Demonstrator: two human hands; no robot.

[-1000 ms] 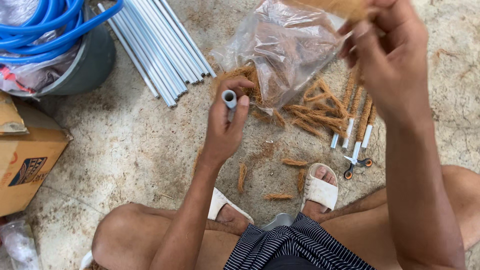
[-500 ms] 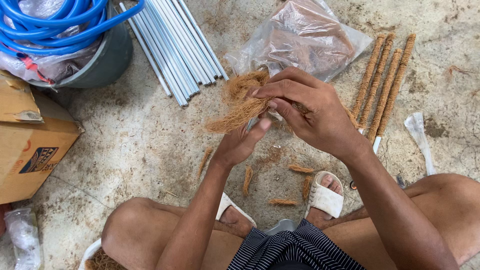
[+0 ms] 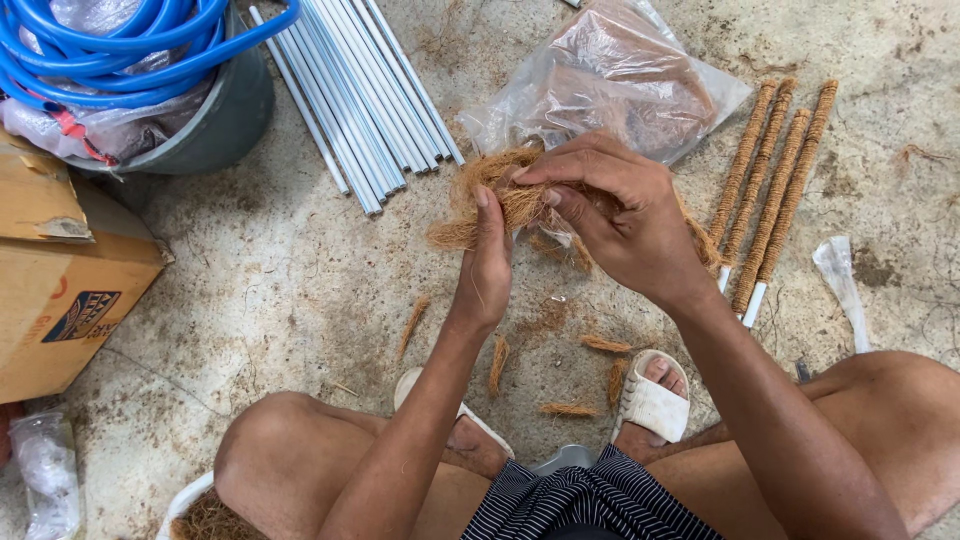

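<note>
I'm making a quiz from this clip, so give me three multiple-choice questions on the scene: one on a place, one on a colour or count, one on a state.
1. Where does the bundle of white pipes lie?
A. On the cardboard box
B. On the ground beside the bucket
C. Across the knees

2. What colour is the coiled hose?
A. Blue
B. Green
C. Black

3. What is the coconut fibre tuft doing?
A. Lying loose on the ground
B. Sealed in the bag
C. Pinched between both hands

B: they rest on concrete next to the bucket.
A: the coils are plainly blue.
C: left hand and right hand grip it.
</note>
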